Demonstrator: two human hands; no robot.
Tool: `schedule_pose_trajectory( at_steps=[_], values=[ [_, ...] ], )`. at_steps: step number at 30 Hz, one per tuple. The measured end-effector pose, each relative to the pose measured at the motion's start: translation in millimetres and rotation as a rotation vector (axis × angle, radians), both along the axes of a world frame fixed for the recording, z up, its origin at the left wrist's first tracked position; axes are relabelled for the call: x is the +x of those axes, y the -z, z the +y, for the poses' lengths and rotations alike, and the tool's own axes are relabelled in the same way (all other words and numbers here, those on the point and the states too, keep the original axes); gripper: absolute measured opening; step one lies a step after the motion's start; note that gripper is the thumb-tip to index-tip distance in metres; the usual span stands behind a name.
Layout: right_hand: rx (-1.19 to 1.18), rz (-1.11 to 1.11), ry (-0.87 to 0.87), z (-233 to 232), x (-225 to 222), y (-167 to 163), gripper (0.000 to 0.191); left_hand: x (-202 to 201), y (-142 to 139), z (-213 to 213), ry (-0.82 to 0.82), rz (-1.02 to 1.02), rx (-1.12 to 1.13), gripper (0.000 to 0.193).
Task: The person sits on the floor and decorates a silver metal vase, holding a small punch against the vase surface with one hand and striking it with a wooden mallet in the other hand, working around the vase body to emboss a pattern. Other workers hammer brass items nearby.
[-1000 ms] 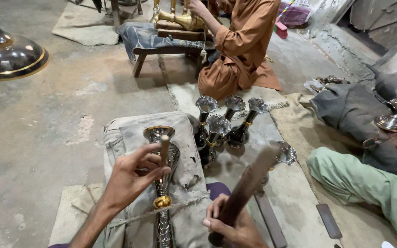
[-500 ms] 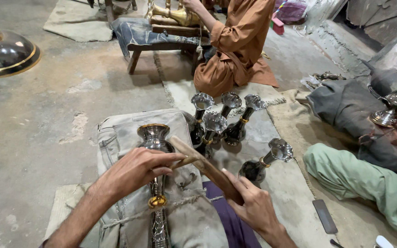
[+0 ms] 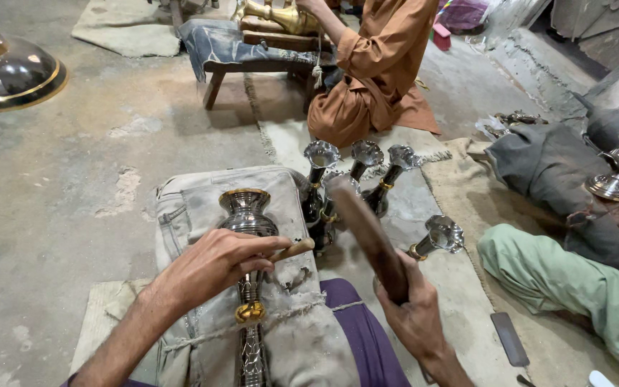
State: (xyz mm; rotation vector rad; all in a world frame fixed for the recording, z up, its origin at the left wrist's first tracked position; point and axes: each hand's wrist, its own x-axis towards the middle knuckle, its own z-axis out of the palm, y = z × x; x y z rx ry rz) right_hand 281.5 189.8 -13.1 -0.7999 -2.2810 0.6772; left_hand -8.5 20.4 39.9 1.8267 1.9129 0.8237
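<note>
Fingers (image 3: 252, 252) of the left hand (image 3: 213, 269) now pinch a punch (image 3: 291, 250) against the vase (image 3: 246, 215) on the padded block (image 3: 288, 315); right hand (image 3: 413, 315), clamped on the mallet (image 3: 367, 236), has swung it nearer.

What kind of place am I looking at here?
Most likely a floor-level metalwork workshop. The left hand steadies a shiny metal vase-shaped piece on a padded cloth rest, the right hand grips a wooden mallet, and finished metal stems stand on the bare concrete floor.
</note>
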Motion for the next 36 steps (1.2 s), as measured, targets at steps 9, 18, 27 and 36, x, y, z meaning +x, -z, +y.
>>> schedule_pose_trajectory(
  at_steps=[9, 18, 27, 36],
  values=[
    [-0.011, -0.087, -0.05, 0, -11, -19, 0.057, 2, 14, -8, -0.007, 0.048, 0.326, 0.04],
    [0.184, -0.21, -0.06, 12, -17, -47, 0.071, 11, 20, -12, -0.139, -0.005, 0.324, 0.042],
    [0.176, -0.449, -0.017, 28, -16, -67, 0.074, 22, 36, -15, -0.399, -0.184, 0.293, 0.047],
    [0.46, -0.668, -0.183, 22, -47, -115, 0.086, 47, 65, -17, -0.7, -0.43, 0.575, 0.052]
  ],
)
